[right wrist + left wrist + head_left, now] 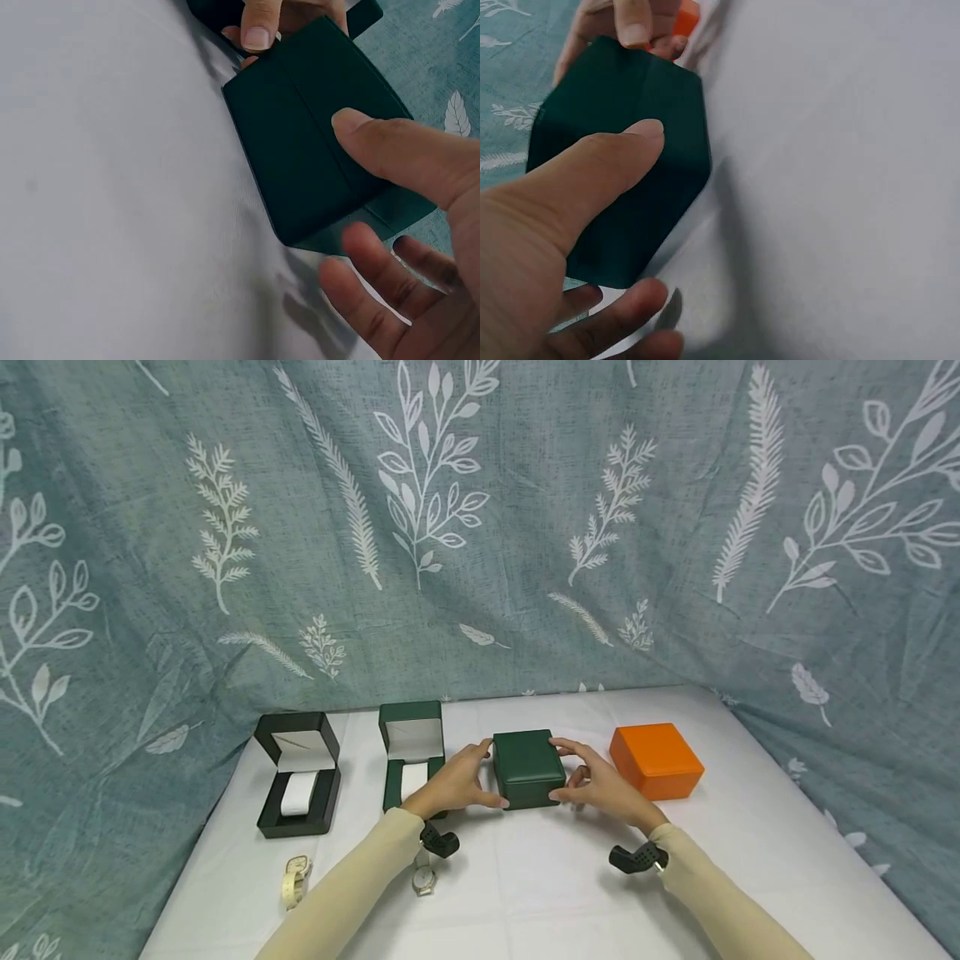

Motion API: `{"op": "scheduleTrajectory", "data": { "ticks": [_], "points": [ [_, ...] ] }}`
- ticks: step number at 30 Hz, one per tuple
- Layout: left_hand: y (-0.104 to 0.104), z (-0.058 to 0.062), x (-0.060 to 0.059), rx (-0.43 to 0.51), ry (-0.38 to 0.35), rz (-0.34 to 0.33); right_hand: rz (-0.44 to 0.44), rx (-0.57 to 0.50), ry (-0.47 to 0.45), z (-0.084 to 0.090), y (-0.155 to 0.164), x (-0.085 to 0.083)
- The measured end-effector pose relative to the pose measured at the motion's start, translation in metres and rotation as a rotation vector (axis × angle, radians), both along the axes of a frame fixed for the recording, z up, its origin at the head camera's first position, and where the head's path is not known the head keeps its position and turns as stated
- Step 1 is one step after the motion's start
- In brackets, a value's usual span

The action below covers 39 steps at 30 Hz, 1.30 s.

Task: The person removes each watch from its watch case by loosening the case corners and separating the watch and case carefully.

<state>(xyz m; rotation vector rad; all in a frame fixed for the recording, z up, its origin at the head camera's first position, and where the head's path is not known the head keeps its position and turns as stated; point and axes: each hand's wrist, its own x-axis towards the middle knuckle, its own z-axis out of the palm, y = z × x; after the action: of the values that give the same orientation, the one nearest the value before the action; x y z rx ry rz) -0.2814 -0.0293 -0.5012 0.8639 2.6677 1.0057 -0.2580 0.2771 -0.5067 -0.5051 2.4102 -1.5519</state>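
Left hand (453,785) and right hand (600,787) clasp the shut green box (528,768) between thumbs and curled fingers; it sits on the table (540,885). An orange box (656,760) stands just beside.

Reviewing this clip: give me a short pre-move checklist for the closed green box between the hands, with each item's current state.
1. Left hand on closed green box: ok, thumb on its side.
2. Right hand on box: ok, thumb touches it.
3. Box lid shut: ok.
4. Box resting on white tablecloth: ok.
5. Orange box apart from the hands: ok.
6. Loose watch apart from the left sleeve: cannot tell.
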Motion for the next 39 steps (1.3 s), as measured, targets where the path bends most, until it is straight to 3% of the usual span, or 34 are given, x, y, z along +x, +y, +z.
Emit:
{"op": "scheduleTrajectory", "data": {
  "ticks": [5,13,24,39],
  "points": [
    [0.003,-0.002,-0.005,-0.034,0.008,0.003,0.046,-0.022,-0.019,-0.001,0.003,-0.005],
    [0.008,-0.005,-0.012,0.013,-0.037,-0.021,0.095,-0.049,-0.062,-0.006,0.008,-0.013],
    [0.01,-0.002,-0.012,-0.002,-0.113,0.011,0.121,-0.065,-0.119,-0.005,0.008,-0.021],
    [0.012,-0.004,-0.015,0.028,-0.126,0.015,0.135,-0.114,-0.148,-0.011,0.007,-0.026]
  ]
}}
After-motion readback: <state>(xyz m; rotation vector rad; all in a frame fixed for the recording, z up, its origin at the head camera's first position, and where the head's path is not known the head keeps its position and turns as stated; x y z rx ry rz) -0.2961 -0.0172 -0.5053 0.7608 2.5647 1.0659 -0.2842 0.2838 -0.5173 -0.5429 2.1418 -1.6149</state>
